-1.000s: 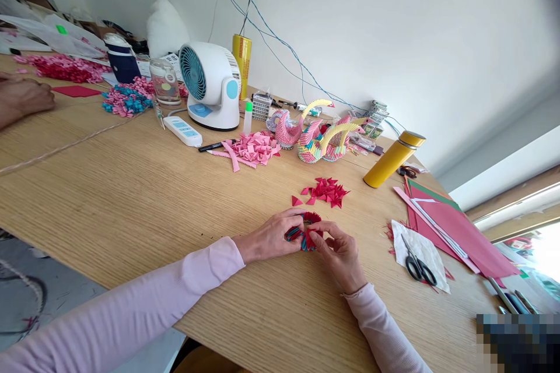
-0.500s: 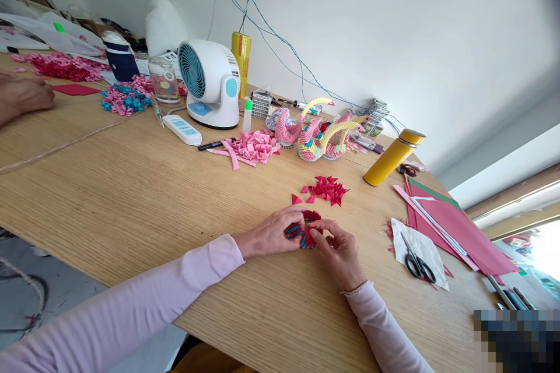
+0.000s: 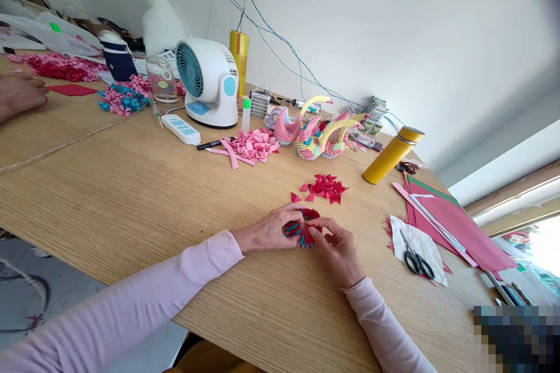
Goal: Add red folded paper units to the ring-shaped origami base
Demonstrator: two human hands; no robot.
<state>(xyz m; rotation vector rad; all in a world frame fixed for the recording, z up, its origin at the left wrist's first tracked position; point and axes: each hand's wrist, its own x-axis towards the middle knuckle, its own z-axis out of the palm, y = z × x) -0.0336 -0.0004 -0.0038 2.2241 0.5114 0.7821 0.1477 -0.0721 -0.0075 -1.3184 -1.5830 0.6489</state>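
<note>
On the wooden table (image 3: pixel 131 186), your left hand (image 3: pixel 269 232) and right hand (image 3: pixel 339 250) close from either side on the small red-and-teal paper ring (image 3: pixel 303 228), which rests just in front of the loose red folded pieces (image 3: pixel 324 188). Both sets of fingers pinch its rim. Squeeze unevenly and you could pop tucked pieces loose or flatten the ring. Compared with a second ago, your hands and the ring keep nearly the same grip; only the view has shifted slightly.
</note>
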